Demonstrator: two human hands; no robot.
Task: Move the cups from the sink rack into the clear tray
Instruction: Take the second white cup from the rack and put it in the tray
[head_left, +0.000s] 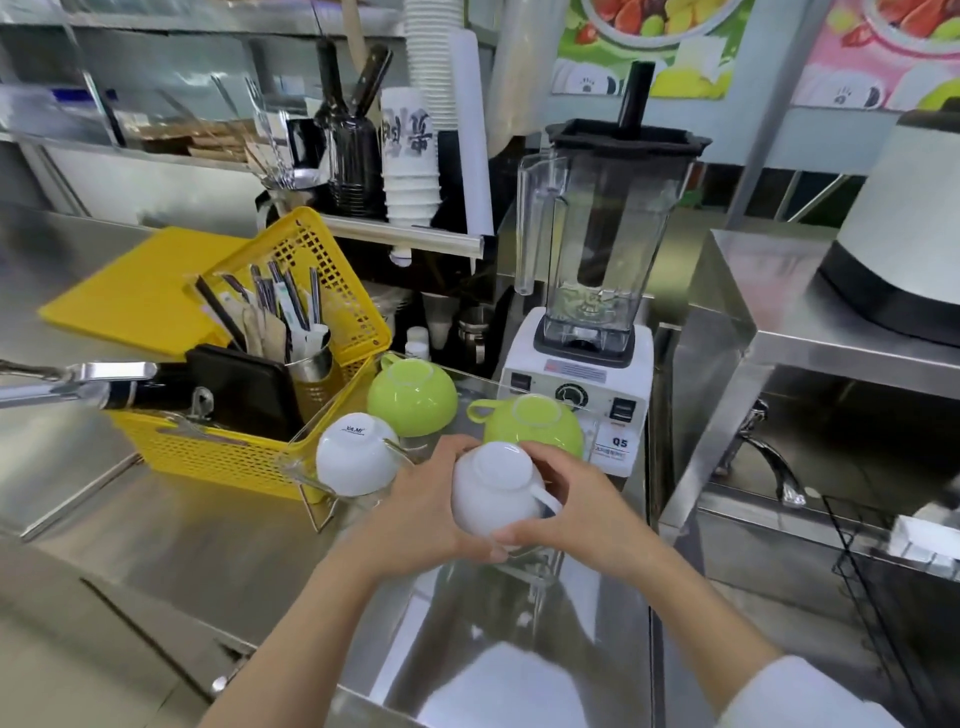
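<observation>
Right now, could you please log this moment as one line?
hands: both on white cup, inverted | clear tray: three cups upside down | phase: placing

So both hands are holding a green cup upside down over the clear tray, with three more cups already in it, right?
Not quite: the head view shows that the cup held by the left hand and right hand is white. The rest stands.

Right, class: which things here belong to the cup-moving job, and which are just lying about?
Part of the job:
white cup held by left hand and right hand
other white cup
two green cups
clear tray

Lying about:
blender
yellow basket
paper cup stack
</observation>
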